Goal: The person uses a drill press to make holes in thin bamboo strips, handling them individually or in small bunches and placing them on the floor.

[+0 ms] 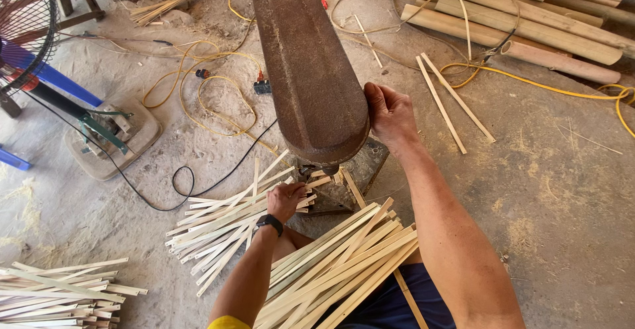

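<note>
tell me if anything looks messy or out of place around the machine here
Yes. Yellow cable lies in loose tangled loops across the dusty floor left of the rusty machine. Two bamboo strips lie crossed and stray on its right, apart from the piles. The left hand grips strips; the right hand rests on the machine.

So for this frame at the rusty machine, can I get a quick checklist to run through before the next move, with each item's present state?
1. Left hand on a bamboo strip by the machine base: ok, it is closed over strips there.
2. Right hand steady on the rusty machine cover: ok, it rests against the edge.
3. Fingers away from the working part under the cover: cannot tell, that part is hidden.
4. More strips within reach: ok, a bundle lies across the lap.
5. Yellow cable away from the hands: ok, it lies on the floor beyond the machine.
</note>
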